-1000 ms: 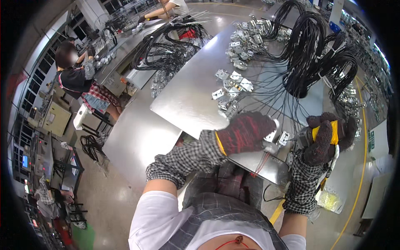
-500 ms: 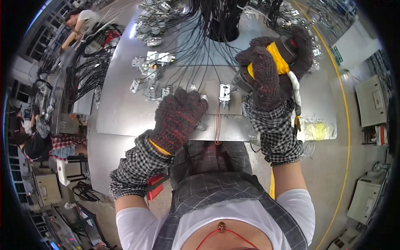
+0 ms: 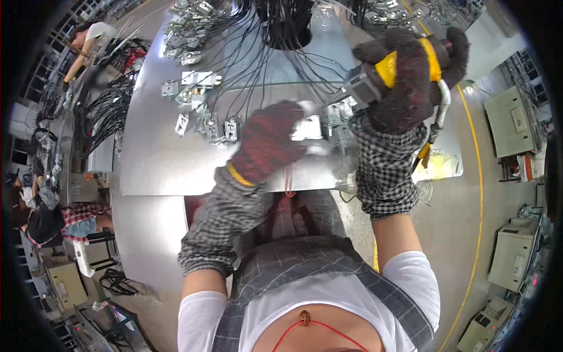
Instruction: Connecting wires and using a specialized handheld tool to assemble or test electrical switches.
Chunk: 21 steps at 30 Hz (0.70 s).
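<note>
Roughly at the centre of the desk (image 3: 158, 176), the left hand (image 3: 270, 141), in a dark red knitted glove, reaches with thumb and forefinger parted to either side of a small silvery bracket (image 3: 308, 128). Motion blur hides the contact, so I cannot tell whether the bracket is pinched or merely straddled. Taking the left hand as the clock's centre, with twelve straight away from the body, the bracket lies between two and three o'clock. At two o'clock, the gloved right hand (image 3: 404, 76) is wrapped firmly around a yellow-banded handheld power tool (image 3: 363, 87), its grey nose pointing back toward the bracket.

To handle this well, I would support the bracket flat by its edges, keep the fingertips out of the tool's line, and let its white-wrapped cord (image 3: 441, 114) hang free.

Farther out, red wires (image 3: 288, 176) droop over the desk's near edge at five o'clock. A pile of silvery metal fittings (image 3: 196, 97) sits at ten, and a thick black cable bundle (image 3: 287, 23) stands at twelve; its loose strands fan across the desk and could snag the tool or glove. Clear plastic with a yellow tint (image 3: 443, 164) lies at three. A co-worker in a white top (image 3: 101, 35) bends over cables toward ten, well apart.
</note>
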Available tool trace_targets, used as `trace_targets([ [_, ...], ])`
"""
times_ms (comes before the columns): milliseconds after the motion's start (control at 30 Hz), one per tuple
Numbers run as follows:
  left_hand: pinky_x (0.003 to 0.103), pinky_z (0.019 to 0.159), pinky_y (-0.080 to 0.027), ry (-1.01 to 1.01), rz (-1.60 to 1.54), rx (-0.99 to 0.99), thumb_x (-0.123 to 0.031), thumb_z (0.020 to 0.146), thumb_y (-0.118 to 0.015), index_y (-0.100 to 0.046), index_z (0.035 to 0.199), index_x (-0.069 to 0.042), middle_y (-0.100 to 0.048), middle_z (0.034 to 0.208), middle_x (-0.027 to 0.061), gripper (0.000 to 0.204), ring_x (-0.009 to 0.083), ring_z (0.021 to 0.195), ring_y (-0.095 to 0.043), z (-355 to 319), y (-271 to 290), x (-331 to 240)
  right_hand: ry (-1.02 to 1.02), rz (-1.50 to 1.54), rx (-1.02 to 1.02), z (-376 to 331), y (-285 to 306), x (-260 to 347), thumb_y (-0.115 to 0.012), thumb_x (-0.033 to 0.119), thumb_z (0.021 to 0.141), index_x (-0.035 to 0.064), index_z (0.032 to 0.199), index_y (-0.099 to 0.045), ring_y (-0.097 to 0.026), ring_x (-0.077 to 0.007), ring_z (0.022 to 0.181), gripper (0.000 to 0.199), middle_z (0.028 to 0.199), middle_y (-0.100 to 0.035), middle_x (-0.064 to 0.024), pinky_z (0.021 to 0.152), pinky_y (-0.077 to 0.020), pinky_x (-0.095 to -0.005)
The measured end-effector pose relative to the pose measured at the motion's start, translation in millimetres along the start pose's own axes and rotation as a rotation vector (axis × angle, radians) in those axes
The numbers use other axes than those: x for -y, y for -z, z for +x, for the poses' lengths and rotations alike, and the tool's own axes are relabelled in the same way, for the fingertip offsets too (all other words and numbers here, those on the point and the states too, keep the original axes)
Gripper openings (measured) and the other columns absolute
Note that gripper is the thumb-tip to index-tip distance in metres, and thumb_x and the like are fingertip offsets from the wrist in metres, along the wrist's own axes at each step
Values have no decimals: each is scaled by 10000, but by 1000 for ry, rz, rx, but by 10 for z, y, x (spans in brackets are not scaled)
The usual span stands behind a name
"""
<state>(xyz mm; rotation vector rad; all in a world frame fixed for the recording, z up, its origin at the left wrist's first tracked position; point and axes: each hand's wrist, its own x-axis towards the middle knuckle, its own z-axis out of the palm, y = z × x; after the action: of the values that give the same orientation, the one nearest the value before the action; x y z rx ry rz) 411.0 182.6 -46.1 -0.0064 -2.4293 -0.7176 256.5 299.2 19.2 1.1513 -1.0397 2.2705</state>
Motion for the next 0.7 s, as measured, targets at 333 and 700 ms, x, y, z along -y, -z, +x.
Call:
trace_targets([
  [333, 419, 779, -534, -26, 129, 228, -520, 621, -838, -665, 1115, -86, -683, 1018, 139, 680, 337, 920, -663, -240, 391, 377, -182, -493, 681, -293, -63, -19, -718, 71, 828, 69, 1334, -510, -688, -188, 897, 547, 1093, -679, -125, 808, -564, -312],
  [700, 403, 810, -538, 161, -111, 115, -495, 640, -852, -685, 1134, -50, -690, 1059, 168, 685, 318, 956, -679, -42, 258, 305, -200, 304, 70, -166, -401, -47, -668, 38, 866, 104, 1402, -373, -617, -161, 618, 615, 960, -630, -137, 509, -542, -283],
])
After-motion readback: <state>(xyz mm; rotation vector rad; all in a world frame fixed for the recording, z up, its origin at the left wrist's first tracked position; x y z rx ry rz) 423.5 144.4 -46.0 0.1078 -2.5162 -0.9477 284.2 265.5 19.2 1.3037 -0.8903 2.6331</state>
